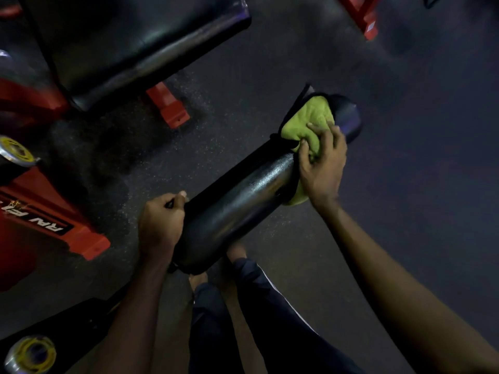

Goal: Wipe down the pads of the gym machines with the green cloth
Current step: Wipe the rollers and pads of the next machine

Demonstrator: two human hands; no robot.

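Observation:
A long black roller pad (243,201) runs diagonally from lower centre up to the right. The green cloth (310,122) is wrapped over the pad near its far end. My right hand (322,163) grips the cloth and presses it against the pad, fingers curled into the fabric. My left hand (159,225) is clenched at the pad's near end, its fingers curled round the edge there. Part of the cloth hangs below the pad under my right wrist.
A black padded bench (140,49) lies at the top left on a red frame (167,103). Red machine parts (48,211) and yellow-capped bar ends (16,152) stand at the left. Dark rubber floor (405,130) spreads to the right. My legs (243,306) are below the pad.

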